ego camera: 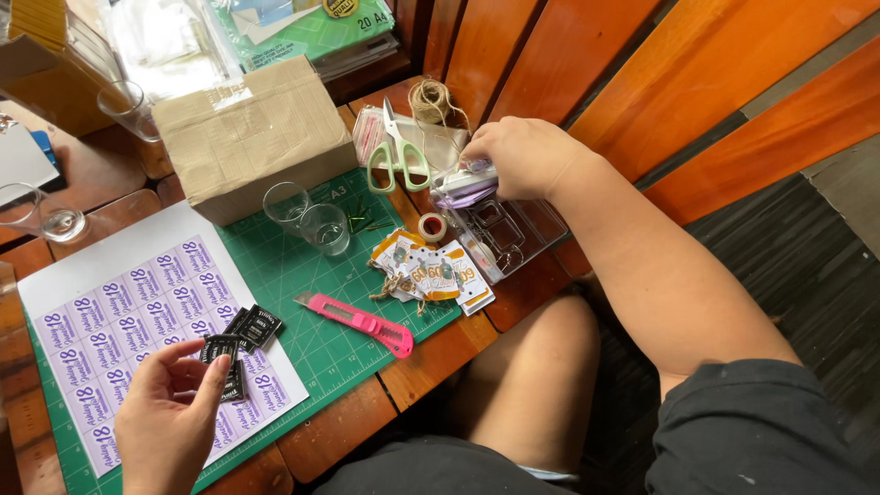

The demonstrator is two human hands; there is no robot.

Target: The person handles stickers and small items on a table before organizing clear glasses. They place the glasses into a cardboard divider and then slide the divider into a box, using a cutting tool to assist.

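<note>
Near left: the left hand [170, 417] is partly curled, thumb & fingertips pinching a small black square tag [220, 350]. More black tags [254, 325] fan out just right of it, lying on a white sticker sheet [119, 275] w/ rows of pale purple square labels. The sheet sits on a green cutting mat [293, 266] on the wooden table [431, 362].

Far left: a clear cup [41, 213] and a clear plastic box. Centre-far: a brown cardboard box [252, 133], taped, its near edge over the mat. Behind it a green paper pack [307, 32] under clear sleeves. Two small clear cups [312, 218] stand just in front of the box.

Centre-near: a pink utility knife [362, 323] on the mat, blade pointing left. Right of it, a pile of white-orange tags [435, 270] w/ twine, a small tape roll [432, 225] just beyond.

Far centre-right: green-handled scissors [396, 151] on a clear packet, twine ball [429, 96] behind.

Right: the right hand [522, 156] is closed, gripping a white & purple object [466, 181] above a clear compartment tray [513, 234]; what kind of object, can't tell.
</note>
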